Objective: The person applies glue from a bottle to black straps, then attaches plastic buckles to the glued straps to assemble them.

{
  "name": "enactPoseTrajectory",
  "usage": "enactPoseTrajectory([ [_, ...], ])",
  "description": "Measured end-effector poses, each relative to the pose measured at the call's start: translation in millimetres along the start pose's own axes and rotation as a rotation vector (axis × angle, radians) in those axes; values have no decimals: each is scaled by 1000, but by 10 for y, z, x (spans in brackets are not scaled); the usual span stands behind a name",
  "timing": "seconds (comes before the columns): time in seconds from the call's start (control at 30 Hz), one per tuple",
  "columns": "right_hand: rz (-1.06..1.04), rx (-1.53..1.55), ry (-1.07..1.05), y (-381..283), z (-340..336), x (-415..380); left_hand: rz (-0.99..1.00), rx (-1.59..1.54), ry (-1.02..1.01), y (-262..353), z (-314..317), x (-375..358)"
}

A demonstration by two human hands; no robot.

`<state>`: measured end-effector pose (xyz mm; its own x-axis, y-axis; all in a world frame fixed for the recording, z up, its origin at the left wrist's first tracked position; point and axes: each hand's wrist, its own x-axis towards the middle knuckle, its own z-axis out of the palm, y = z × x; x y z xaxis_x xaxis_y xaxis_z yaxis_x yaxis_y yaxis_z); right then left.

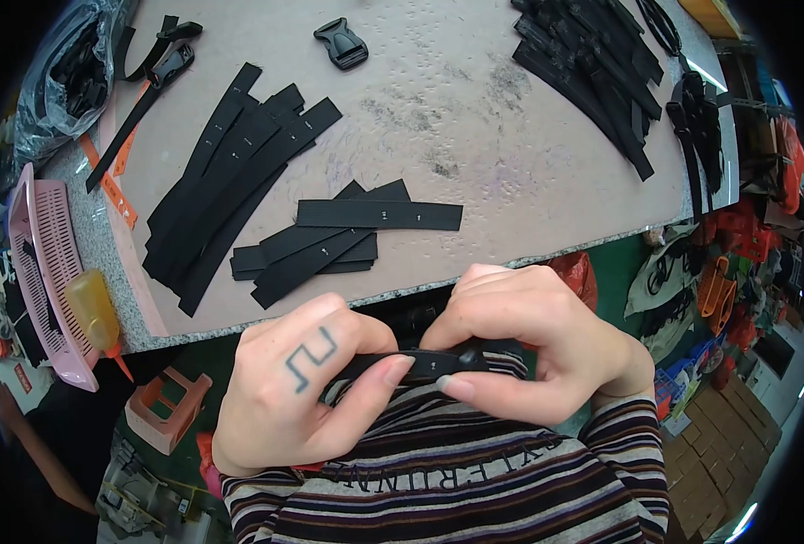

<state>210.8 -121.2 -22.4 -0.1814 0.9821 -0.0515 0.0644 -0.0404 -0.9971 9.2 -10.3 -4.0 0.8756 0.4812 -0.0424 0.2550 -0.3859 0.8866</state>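
In front of my striped shirt, both hands pinch a short black webbing strap (429, 364) with small pale marks on it. My left hand (306, 385) is closed on its left part, thumb on top. My right hand (547, 344) grips the other end, where a dark rounded piece, perhaps a buckle part, is mostly hidden by the fingers. Just beyond my hands, a small pile of black strap pieces (379, 215) lies on the table. A larger fan of longer black straps (229, 181) is to its left. A black side-release buckle (340, 43) lies farther back.
The table (474, 118) has a stone-patterned edge. More black straps (592, 72) are heaped at the far right. At left are a buckled strap (139, 109), a plastic bag (66, 82), a pink basket (48, 272) and a yellow bottle (93, 308). Another person's arm (48, 444) shows lower left.
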Motion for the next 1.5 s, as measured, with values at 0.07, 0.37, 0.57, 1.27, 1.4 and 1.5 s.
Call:
enactPoseTrajectory([
  [0.07,20,-64,28,-40,33,18,-10,-25,-8,1,11,10],
  [0.37,59,124,142,129,175,-70,-12,-90,32,-26,152,23],
  [0.57,332,431,-21,27,-169,-261,-43,-157,69,-201,156,136],
  [1.27,-322,-1361,1069,543,-1612,-574,129,-251,52,-487,548,-178],
  [1.4,-282,-1493,731,253,-882,-230,265,-248,129,-507,771,-112],
  [1.5,-345,-1456,681,437,-716,-119,306,-240,142,-441,765,-126],
])
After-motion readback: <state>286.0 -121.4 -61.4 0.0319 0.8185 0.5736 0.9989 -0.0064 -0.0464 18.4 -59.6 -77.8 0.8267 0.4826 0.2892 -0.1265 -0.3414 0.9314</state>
